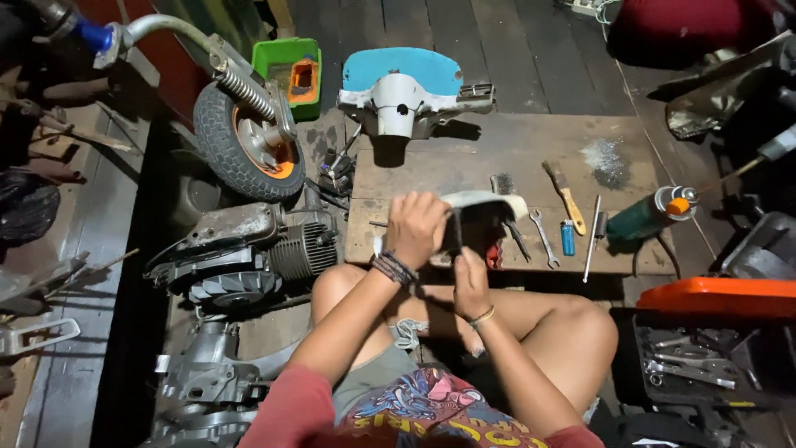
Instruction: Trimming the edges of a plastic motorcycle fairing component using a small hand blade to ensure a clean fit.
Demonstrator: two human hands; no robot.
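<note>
We saw a curved white scooter panel held over the near edge of the wooden bench, with our left hand curled shut on its left end and our right hand just below, its grip closed on a thin dark part at the panel's underside. Right of that grip lay a wrench, a blue lighter and a brush; beyond it stood a blue-and-white headset cover.
</note>
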